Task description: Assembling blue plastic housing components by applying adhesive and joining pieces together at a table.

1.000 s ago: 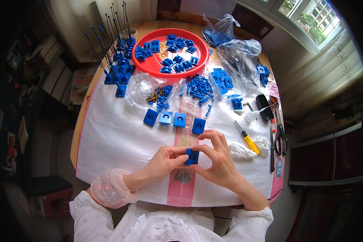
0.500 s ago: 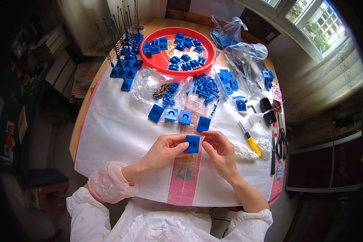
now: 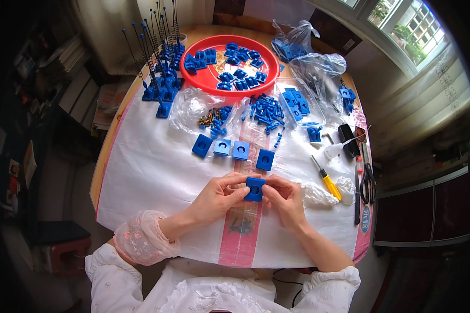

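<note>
Right hand [image 3: 285, 201]: half a second ago you held it clear of the block [image 3: 255, 189]; it now pinches the right edge. Your left hand [image 3: 224, 197] grips the left edge. The block sits just below frame centre, judged steadier with two-sided support. Four similar pieces [image 3: 240, 151] lie above, untouched.

Block [image 3: 255, 182] before a row of 4 blocks [image 3: 240, 155], tray [image 3: 203, 79] farther behind, screwdriver [image 3: 330, 186] to the right, scissors [image 3: 368, 170] farther right
</note>
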The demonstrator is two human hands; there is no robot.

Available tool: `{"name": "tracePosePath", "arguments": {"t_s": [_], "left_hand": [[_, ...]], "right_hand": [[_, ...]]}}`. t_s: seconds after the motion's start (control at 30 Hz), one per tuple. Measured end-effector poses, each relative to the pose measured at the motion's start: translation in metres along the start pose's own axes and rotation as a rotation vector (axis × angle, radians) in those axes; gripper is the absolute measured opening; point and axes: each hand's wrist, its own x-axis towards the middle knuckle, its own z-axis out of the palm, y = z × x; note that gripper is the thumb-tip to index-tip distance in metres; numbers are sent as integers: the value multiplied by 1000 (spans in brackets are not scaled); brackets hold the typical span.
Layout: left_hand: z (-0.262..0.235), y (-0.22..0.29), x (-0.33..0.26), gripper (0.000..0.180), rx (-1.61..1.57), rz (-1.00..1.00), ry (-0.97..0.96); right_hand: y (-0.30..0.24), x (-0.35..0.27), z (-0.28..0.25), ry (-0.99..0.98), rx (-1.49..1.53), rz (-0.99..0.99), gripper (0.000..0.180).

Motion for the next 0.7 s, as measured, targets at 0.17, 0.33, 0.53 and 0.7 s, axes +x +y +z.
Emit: {"name": "tracePosePath", "arguments": {"t_s": [0.17,0.33,0.53,0.7], "left_hand": [[1,1,2,35,22,-35,-9],[0,-1,1,35,1,-31,-27],[0,-2,0,35,-3,-47,-33],[0,-5,0,35,21,-53,-15]], "right_hand": [[5,1,-3,4,6,-1,13],[6,0,-6,-3,24,43,12],[8,0,-5,-3,0,-12,11],[9,-1,-6,3,17,-49,10]]}}
